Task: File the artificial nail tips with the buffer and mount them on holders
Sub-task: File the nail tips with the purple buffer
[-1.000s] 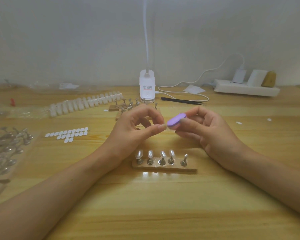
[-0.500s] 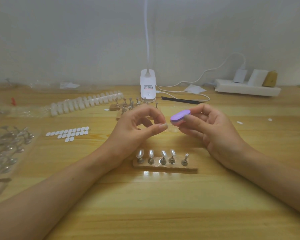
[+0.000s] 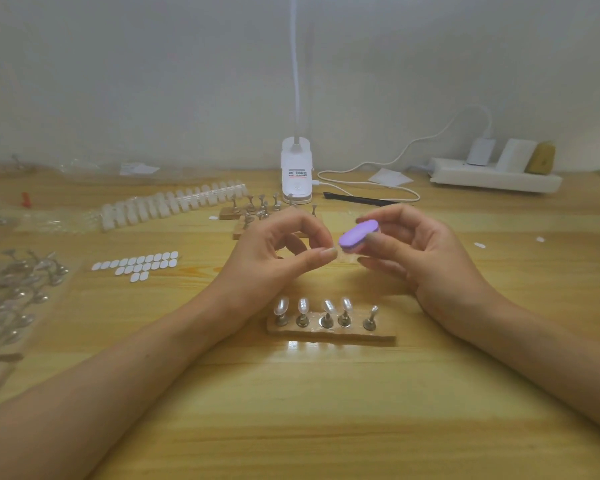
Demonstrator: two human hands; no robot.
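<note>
Filing goes best if your left hand firmly pinches the clear nail tip, barely visible at its fingertips. Your right hand, gripping the purple buffer, should stroke lightly along one edge. Both hands hover above the bench. The fifth holder on the wooden strip stands bare.

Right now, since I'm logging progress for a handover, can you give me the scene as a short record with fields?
Left hand: pinches a small clear nail tip, hard to make out
Right hand: holds purple buffer close to that tip
Near stand: five holders, four carrying tips
Rightmost holder: bare
Spare tips: strip lying far left
White pads: rows left of the hands
</note>
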